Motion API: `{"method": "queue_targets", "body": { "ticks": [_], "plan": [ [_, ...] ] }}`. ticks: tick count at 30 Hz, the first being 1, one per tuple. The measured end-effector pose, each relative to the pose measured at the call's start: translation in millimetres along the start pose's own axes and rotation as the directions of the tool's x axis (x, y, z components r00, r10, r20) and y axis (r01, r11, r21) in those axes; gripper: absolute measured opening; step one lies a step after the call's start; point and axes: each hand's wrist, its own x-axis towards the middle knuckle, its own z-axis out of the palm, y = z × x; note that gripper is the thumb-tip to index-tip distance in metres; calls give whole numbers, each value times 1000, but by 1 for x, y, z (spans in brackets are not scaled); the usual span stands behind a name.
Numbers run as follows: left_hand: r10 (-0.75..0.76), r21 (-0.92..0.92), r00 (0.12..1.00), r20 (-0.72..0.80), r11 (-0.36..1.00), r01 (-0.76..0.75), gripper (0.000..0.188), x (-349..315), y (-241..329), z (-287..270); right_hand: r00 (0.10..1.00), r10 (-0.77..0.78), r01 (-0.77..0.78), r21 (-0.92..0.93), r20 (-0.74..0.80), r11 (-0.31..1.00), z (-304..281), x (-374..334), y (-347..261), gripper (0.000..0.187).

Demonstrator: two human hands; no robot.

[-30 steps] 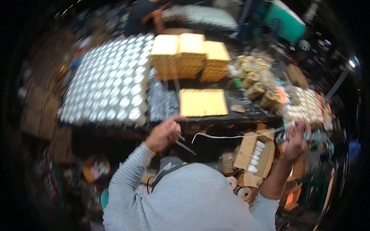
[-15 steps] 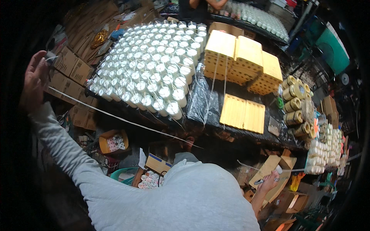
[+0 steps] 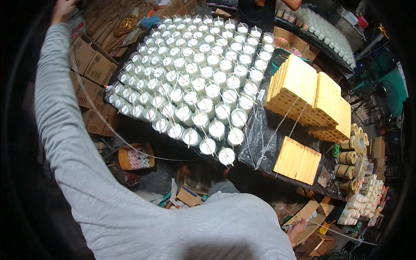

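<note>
My left hand (image 3: 65, 10) is raised at the far left, at the top rim, its fingers partly cut off. A white cord (image 3: 100, 115) trails from beside it past cardboard boxes to the table's near edge. At the lower right, my right hand (image 3: 297, 230) is closed round a thin, dark metallic tool (image 3: 287, 226), whose kind I cannot make out. Another length of pale cord (image 3: 342, 234) runs from about this hand toward the right. Rows of white candles in glass jars (image 3: 198, 82), with thin sticks across many tops, cover the table before me.
Stacked yellow boards with holes (image 3: 299, 80) stand right of the candles, with grooved yellow boards (image 3: 297, 160) nearer. Tape rolls (image 3: 346, 157) and pale candles (image 3: 363, 199) sit farther right. Cartons (image 3: 89, 60) line the left; a yellow bin (image 3: 125, 158) is below. A person (image 3: 255, 15) stands beyond the table.
My left hand has risen toward the top rim, drawing the cord up; the cord now curves. The view has shifted, so the table sits farther right. My right hand still grips the thin tool.
</note>
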Motion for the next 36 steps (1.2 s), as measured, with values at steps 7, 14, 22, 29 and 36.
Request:
{"method": "queue_targets", "body": {
  "ticks": [7, 14, 22, 29, 36],
  "plan": [
    [63, -52, 979, 191, 997, -54, 28, 1, -105, 188, 999, 14, -21, -161, -45, 987, -35, -20, 33, 19],
    [-167, 249, 710, 684, 968, -12, 63, -79, -198, 339, 999, 16, -24, -174, -52, 984, -36, -53, 20, 19],
    [-31, 147, 572, 820, 977, -157, 76, -208, -30, 349, 996, 91, -92, -133, -14, 987, -36, -55, 47, 13],
    [622, -659, 560, 548, 733, -168, 48, -334, 321, 291, 997, 45, -48, -47, -59, 998, -17, -58, 107, 14],
    [932, -999, 364, 8, 19, -27, 50, -496, 642, 208, 983, -49, 9, 217, 179, 976, 6, -55, 147, 9]
  ]
}}
